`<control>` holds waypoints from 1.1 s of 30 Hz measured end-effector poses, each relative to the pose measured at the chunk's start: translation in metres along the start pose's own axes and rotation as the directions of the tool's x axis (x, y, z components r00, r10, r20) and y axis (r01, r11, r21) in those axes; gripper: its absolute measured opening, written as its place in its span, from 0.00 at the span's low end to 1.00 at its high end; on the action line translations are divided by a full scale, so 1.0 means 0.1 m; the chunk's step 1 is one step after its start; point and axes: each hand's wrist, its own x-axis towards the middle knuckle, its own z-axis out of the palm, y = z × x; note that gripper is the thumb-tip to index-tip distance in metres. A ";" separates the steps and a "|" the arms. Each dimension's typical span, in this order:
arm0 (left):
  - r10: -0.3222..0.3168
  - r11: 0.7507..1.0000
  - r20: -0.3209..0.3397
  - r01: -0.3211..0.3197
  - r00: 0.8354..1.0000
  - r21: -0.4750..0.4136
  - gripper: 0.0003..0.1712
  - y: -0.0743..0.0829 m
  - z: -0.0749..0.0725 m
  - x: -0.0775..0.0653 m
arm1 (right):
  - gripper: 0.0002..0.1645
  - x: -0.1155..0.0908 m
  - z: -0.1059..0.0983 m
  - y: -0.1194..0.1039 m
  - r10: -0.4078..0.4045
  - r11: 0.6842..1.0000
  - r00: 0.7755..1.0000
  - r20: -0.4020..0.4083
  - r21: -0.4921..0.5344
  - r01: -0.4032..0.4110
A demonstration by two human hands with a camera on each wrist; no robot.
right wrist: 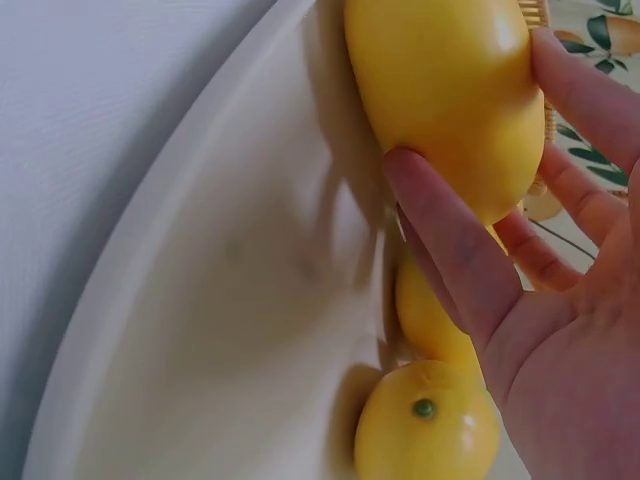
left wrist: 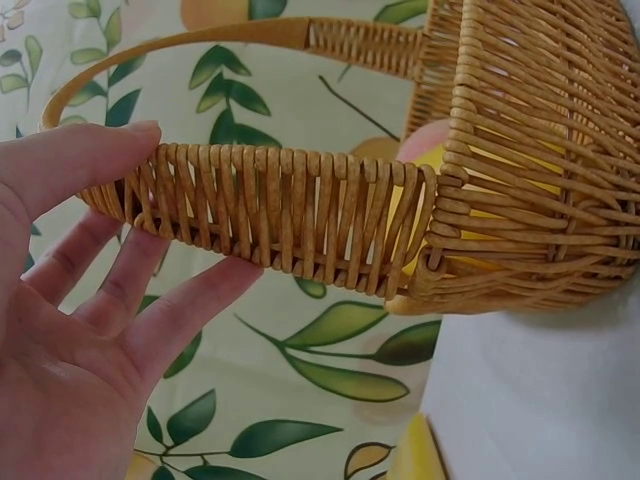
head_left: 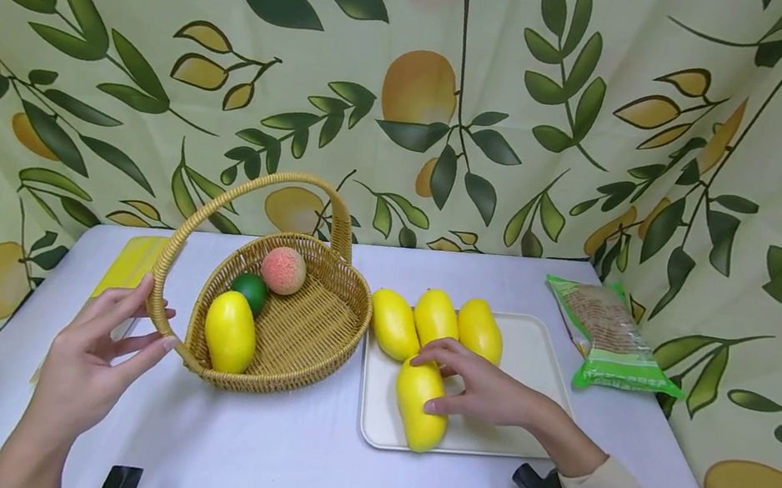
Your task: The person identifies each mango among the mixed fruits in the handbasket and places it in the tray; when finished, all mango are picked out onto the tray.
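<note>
My left hand (head_left: 88,363) pinches the side of the arched handle (head_left: 160,285) of a wicker basket (head_left: 320,309). The left wrist view shows the thumb on one edge of the handle (left wrist: 270,200) and fingertips on the other. Inside the basket lie a yellow mango (head_left: 230,332), a dark green round fruit (head_left: 250,292) and a pink peach (head_left: 283,270). With thumb and fingers, my right hand (head_left: 483,388) grips another yellow mango (head_left: 420,413) over the white tray (head_left: 533,358). Three more mangoes (head_left: 480,329) are along the tray's far side.
A green-edged clear packet (head_left: 605,331) of brown contents lies at the table's right. Something flat and yellow (head_left: 130,264) is behind the left hand. Leaf-print cloth (head_left: 425,13) hangs behind the white table (head_left: 297,466).
</note>
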 end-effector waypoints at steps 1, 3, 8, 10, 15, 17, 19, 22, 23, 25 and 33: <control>0.002 1.000 0.003 -0.002 1.000 0.003 0.50 0.00 0.00 0.00 | 0.31 0.00 0.00 0.01 0.003 1.000 1.000 0.002 -0.003 -0.003; -0.001 1.000 0.001 0.001 1.000 -0.001 0.50 0.00 0.00 0.00 | 0.31 0.01 0.00 0.02 0.008 1.000 1.000 0.004 -0.011 -0.008; 0.012 1.000 0.011 -0.012 1.000 0.008 0.50 0.00 0.00 0.00 | 0.31 0.00 0.00 0.03 0.011 1.000 1.000 0.006 -0.018 -0.011; 0.018 1.000 0.014 -0.018 1.000 0.009 0.50 0.00 0.00 0.00 | 0.32 0.00 0.00 0.02 0.007 1.000 1.000 0.011 -0.021 -0.007; 0.013 1.000 0.004 -0.013 1.000 -0.005 0.51 -0.01 0.00 -0.01 | 0.32 0.01 -0.01 -0.01 0.017 0.999 0.999 0.031 -0.042 -0.015; 0.013 1.000 0.002 -0.013 1.000 -0.005 0.51 -0.01 0.00 -0.01 | 0.32 0.01 -0.01 -0.02 0.027 0.998 0.999 0.038 -0.052 -0.025; 0.013 1.000 -0.001 -0.013 1.000 -0.007 0.51 -0.01 0.00 -0.01 | 0.32 0.01 -0.02 -0.04 0.032 0.998 0.999 0.043 -0.060 -0.030; 0.010 1.000 -0.004 -0.010 1.000 -0.010 0.51 -0.02 0.00 -0.01 | 0.33 0.01 -0.02 -0.07 0.039 0.997 0.998 0.048 -0.066 -0.036; 0.009 1.000 -0.006 -0.009 1.000 -0.013 0.51 -0.01 0.00 -0.01 | 0.33 0.00 -0.02 -0.07 0.039 0.997 0.998 0.049 -0.071 -0.035; 0.010 1.000 -0.007 -0.010 1.000 -0.011 0.51 -0.01 0.00 -0.01 | 0.34 -0.01 -0.02 -0.09 0.039 0.996 0.998 0.050 -0.078 -0.035; 0.012 1.000 -0.002 -0.012 1.000 -0.026 0.51 -0.01 0.00 -0.01 | 0.35 -0.04 0.01 -0.12 0.038 0.993 0.997 0.060 -0.115 -0.031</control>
